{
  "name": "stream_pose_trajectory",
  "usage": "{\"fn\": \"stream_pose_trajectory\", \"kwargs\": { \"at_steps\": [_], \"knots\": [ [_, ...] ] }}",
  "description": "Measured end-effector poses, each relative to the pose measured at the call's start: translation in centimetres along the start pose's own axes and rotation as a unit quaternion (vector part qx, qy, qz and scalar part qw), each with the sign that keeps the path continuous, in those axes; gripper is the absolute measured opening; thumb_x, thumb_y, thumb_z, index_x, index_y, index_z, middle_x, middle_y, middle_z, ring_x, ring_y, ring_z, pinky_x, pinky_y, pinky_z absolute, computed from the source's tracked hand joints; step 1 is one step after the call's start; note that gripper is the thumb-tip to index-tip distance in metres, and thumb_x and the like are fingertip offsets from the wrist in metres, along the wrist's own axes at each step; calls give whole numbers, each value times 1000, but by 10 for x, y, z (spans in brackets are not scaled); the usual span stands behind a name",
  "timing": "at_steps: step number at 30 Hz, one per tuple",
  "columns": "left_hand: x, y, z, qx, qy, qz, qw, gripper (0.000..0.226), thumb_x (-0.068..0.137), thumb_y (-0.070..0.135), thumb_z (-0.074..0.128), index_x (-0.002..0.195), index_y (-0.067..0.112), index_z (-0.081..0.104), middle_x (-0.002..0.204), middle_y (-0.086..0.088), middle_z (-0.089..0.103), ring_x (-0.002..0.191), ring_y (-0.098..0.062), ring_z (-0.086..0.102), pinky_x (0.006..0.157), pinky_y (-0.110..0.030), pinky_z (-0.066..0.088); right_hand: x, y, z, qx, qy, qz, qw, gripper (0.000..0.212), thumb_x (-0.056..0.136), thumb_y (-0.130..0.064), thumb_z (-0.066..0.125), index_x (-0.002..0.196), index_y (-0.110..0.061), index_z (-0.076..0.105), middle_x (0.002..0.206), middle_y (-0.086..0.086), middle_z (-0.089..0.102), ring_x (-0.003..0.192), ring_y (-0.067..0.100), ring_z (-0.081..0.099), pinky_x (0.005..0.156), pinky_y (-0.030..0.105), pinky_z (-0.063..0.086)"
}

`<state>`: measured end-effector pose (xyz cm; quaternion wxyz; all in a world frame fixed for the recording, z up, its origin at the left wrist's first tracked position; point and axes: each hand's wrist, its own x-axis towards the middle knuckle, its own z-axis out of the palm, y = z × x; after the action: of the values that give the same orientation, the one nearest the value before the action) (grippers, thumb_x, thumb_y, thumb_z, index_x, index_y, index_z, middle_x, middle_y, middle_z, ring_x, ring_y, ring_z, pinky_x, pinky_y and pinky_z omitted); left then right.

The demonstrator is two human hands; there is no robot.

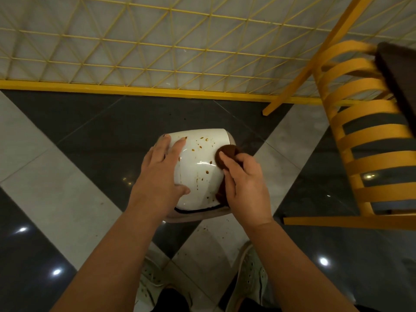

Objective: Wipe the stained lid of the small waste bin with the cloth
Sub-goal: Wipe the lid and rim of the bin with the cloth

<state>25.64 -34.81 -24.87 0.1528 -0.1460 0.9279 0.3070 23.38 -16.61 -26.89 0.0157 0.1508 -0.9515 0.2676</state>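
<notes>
Head view, lid (198,167) under left hand (161,174)

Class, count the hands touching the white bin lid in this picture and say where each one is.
2. The left hand lies flat on the lid's left side, fingers spread. The right hand holds a brown cloth against the lid's right edge.

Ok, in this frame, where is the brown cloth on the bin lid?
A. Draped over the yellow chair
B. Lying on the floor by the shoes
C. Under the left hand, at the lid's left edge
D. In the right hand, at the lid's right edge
D: the right hand grips the brown cloth against the right edge of the stained lid, while the left hand lies flat on the left side.
</notes>
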Motion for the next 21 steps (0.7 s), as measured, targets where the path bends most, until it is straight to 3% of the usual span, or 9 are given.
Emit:
{"fn": "stream_pose_trajectory", "kwargs": {
  "at_steps": [5,8,9,11,13,15,17,19,21],
  "knots": [
    [-1,0,0,-6,4,-2,1000,107,72,20,80,148,42,7,156,18,-7,146,-19,0,112,-50,27,8,4,-1,-14,34,83,996,41,97,-23,47,138,-18,50,129,4,51,115,16,49,94,26,46],
    [-1,1,1,-3,9,-4,1000,107,72,20,79,148,42,8,156,18,-7,145,-19,0,112,-49,28,4,-11,7,35,-14,47,998,29,99,-31,46,128,-27,51,114,-23,46,101,-9,48,78,3,46],
    [0,1,1,-3,9,-4,1000,106,72,20,79,148,42,8,156,18,-7,145,-19,0,112,-49,28,-1,-18,9,58,-38,43,997,27,98,-32,49,125,-31,48,111,-28,44,99,-12,48,75,3,48],
    [0,1,1,-4,8,-3,1000,106,73,19,79,148,42,8,156,17,-7,146,-19,0,113,-50,28,-10,-25,12,10,-51,-19,998,44,91,-26,60,132,-29,44,122,-14,49,108,1,52,90,20,53],
    [-1,-1,1,-10,6,0,1000,105,73,19,79,148,42,9,156,19,-7,146,-18,0,113,-50,28,-20,-14,14,-4,-48,-40,998,49,87,-19,60,135,-21,50,126,5,54,110,19,55,90,35,55],
    [-1,-2,0,-17,7,5,1000,105,73,19,79,148,43,9,155,20,-7,145,-17,0,111,-48,28,-20,-2,7,34,-27,-10,999,44,89,-11,55,132,-19,56,122,6,55,108,16,53,86,32,53],
    [-1,-2,1,-21,7,9,1000,105,73,19,79,148,42,9,156,19,-6,145,-17,0,112,-47,27,-14,3,-2,51,-2,35,998,40,95,-22,47,134,-17,54,123,0,52,108,5,50,88,18,49],
    [-1,-2,2,-19,9,10,1000,106,72,20,80,148,41,9,156,17,-6,145,-17,0,112,-45,27,-5,-2,0,21,21,42,999,45,94,-28,41,136,-14,51,126,5,52,111,13,51,91,26,50],
    [-1,-1,3,-16,13,9,1000,106,73,21,79,148,41,8,156,16,-6,145,-17,0,112,-45,28,5,-17,10,19,14,37,999,44,91,-16,47,134,-13,53,125,11,53,110,25,52,89,41,52]
  ]
}}
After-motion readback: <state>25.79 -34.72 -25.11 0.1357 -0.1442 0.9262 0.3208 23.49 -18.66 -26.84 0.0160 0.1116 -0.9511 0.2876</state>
